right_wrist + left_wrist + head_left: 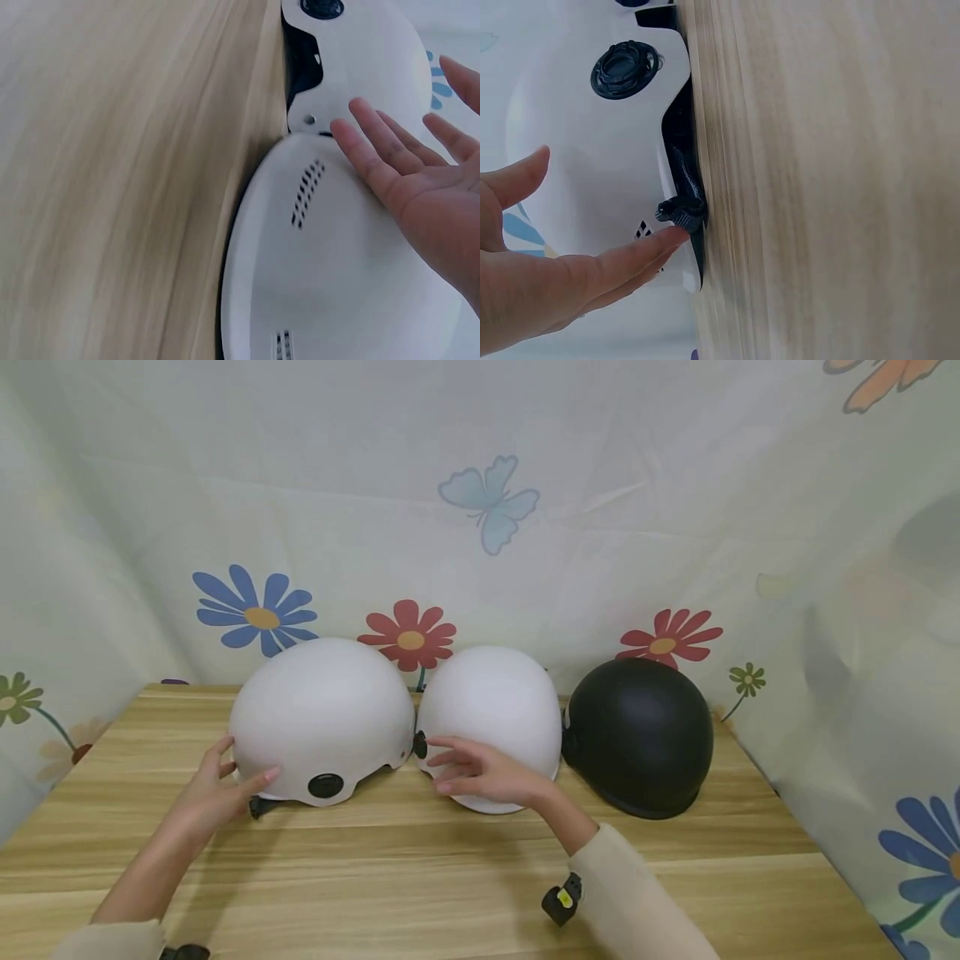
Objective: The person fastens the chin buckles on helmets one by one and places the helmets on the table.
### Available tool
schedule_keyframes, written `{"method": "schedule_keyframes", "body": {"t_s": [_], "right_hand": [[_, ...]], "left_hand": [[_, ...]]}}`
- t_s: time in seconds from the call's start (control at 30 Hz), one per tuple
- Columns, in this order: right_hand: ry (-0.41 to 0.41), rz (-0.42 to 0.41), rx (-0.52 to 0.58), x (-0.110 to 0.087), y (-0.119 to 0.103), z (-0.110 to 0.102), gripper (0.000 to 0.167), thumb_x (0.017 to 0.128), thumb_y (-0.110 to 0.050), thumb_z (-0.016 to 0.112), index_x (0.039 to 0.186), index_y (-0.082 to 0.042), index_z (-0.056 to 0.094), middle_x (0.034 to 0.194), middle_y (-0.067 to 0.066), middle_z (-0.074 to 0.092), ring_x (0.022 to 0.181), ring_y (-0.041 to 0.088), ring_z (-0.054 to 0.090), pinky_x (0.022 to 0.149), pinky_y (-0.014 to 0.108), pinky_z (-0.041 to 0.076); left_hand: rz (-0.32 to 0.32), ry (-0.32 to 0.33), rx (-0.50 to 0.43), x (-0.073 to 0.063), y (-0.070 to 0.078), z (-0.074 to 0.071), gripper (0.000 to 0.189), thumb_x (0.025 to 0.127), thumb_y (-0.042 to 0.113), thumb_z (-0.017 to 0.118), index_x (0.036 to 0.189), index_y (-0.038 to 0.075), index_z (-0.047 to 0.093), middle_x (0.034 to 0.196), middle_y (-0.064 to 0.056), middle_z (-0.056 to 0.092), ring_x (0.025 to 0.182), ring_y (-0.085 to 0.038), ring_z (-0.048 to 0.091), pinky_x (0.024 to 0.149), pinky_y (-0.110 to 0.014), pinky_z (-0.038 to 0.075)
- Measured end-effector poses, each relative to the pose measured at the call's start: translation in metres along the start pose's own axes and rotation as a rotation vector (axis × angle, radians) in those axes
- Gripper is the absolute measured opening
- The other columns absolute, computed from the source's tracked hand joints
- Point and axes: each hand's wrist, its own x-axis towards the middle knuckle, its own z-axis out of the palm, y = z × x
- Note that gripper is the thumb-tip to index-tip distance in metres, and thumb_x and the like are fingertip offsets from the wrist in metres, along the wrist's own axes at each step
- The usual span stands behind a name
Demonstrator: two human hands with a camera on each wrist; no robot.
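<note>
A white helmet stands dome up on the left, with a round black vent on its side. My left hand is at its left end, thumb apart from fairly straight fingers. In the left wrist view the fingertips reach a black adjuster piece at the rim; whether they press on it I cannot tell. A second white helmet, with slotted air holes, sits in the middle. My right hand hovers before it, fingers loosely extended toward the gap between the white helmets, holding nothing.
A matte black helmet stands right of the middle one, completing a row near the back of the wooden table. Behind and beside the table hangs a pale curtain printed with flowers and a butterfly.
</note>
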Motion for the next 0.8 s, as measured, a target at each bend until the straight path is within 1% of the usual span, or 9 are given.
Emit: {"method": "schedule_keyframes", "body": {"t_s": [0.07,0.17,0.37,0.4,0.57,0.7,0.8], "right_hand": [[-0.015,-0.007,-0.017,-0.005,-0.001,-0.004,0.059,0.088,-0.007,0.06,0.141,-0.008,0.033,0.128,0.021,0.048,0.107,0.023,0.056,0.089,0.027,0.045],[-0.039,-0.014,-0.045,-0.013,-0.002,-0.01,0.058,0.088,-0.006,0.059,0.14,-0.004,0.033,0.127,0.022,0.05,0.107,0.025,0.056,0.09,0.027,0.044],[-0.07,0.003,-0.036,-0.031,-0.005,-0.023,0.056,0.089,-0.005,0.058,0.139,-0.001,0.033,0.126,0.023,0.05,0.11,0.032,0.053,0.092,0.029,0.043],[-0.07,0.006,-0.033,-0.034,-0.004,-0.025,0.056,0.089,-0.006,0.058,0.139,-0.001,0.033,0.126,0.023,0.05,0.11,0.032,0.053,0.092,0.03,0.043],[-0.056,0.04,-0.025,-0.049,-0.001,-0.036,0.053,0.089,-0.011,0.058,0.137,-0.004,0.036,0.125,0.02,0.051,0.11,0.03,0.053,0.091,0.032,0.044],[-0.031,0.072,-0.008,-0.061,0.004,-0.043,0.052,0.089,-0.013,0.059,0.137,-0.007,0.039,0.123,0.018,0.053,0.111,0.03,0.052,0.09,0.033,0.045],[-0.005,0.082,-0.016,-0.069,0.008,-0.048,0.051,0.088,-0.013,0.06,0.136,-0.007,0.041,0.121,0.017,0.055,0.112,0.03,0.052,0.089,0.034,0.045]], "left_hand": [[0.014,-0.013,-0.001,-0.003,0.0,0.001,0.101,0.089,0.039,0.056,0.139,0.003,-0.024,0.139,-0.041,-0.008,0.122,-0.059,0.017,0.092,-0.059,0.033],[0.033,-0.024,0.013,-0.007,-0.001,0.002,0.099,0.09,0.038,0.055,0.139,0.002,-0.023,0.138,-0.042,-0.006,0.121,-0.058,0.019,0.092,-0.059,0.034],[0.044,-0.03,0.046,-0.014,-0.001,0.005,0.097,0.09,0.04,0.054,0.141,0.002,-0.019,0.137,-0.043,0.001,0.119,-0.057,0.027,0.09,-0.056,0.038],[0.048,-0.032,0.045,-0.016,-0.001,0.005,0.097,0.09,0.04,0.054,0.141,0.002,-0.019,0.137,-0.043,0.002,0.119,-0.057,0.026,0.091,-0.056,0.038],[0.064,-0.036,0.059,-0.021,0.0,0.008,0.096,0.09,0.041,0.055,0.142,0.003,-0.015,0.138,-0.042,0.006,0.119,-0.056,0.027,0.091,-0.057,0.036],[0.077,-0.029,0.078,-0.023,0.001,0.011,0.094,0.09,0.039,0.055,0.143,0.001,-0.012,0.137,-0.042,0.01,0.119,-0.055,0.029,0.089,-0.053,0.041],[0.091,-0.026,0.088,-0.025,0.002,0.013,0.092,0.09,0.037,0.056,0.143,0.0,-0.01,0.137,-0.041,0.012,0.12,-0.054,0.029,0.087,-0.051,0.043]]}}
